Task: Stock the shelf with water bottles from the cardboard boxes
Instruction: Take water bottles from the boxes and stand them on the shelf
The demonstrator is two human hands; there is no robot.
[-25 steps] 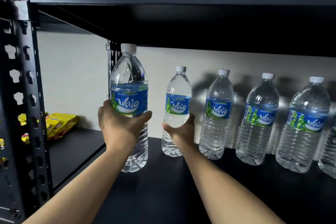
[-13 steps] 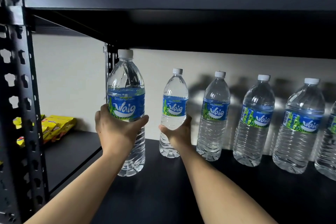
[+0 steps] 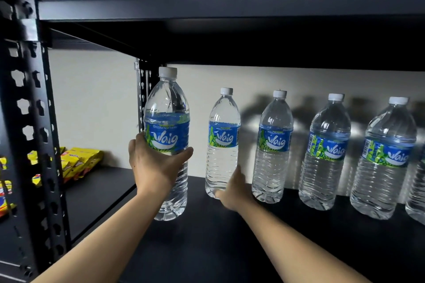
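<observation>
While the left hand (image 3: 156, 167) curled round the upright bottle (image 3: 166, 122) below its label, bare shelf (image 3: 196, 200) lay just beyond its fingers, beside the end bottle (image 3: 222, 145) whose base the right hand (image 3: 234, 188) touched, grip unclear.
</observation>
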